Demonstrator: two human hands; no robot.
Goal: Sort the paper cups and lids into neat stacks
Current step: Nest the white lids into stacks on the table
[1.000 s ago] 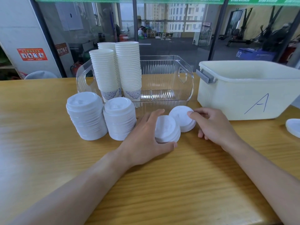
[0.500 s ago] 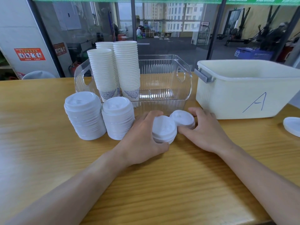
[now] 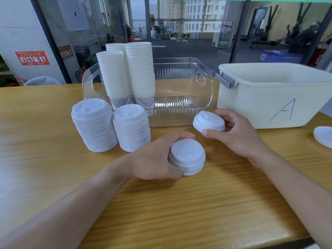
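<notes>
My left hand [image 3: 154, 157] grips a short stack of white lids [image 3: 187, 156] just above the wooden table. My right hand [image 3: 239, 133] holds a smaller bunch of white lids [image 3: 209, 121], tilted and lifted in front of the clear bin. Two tall lid stacks stand on the table at left, the larger [image 3: 94, 124] beside the narrower [image 3: 132, 127]. Three tall stacks of white paper cups [image 3: 126, 74] with blue patterns stand in the left end of the clear plastic bin [image 3: 181, 83].
A cream tub marked "A" [image 3: 269, 97] stands at the right, close to my right hand. A single white lid [image 3: 324, 136] lies by the table's right edge. The wooden table [image 3: 179, 212] stretches toward me; a glass wall rises behind it.
Both hands have lifted their lids off the table. My left hand drew its stack toward me; my right hand raised and tilted its lids, moving apart from the left stack.
</notes>
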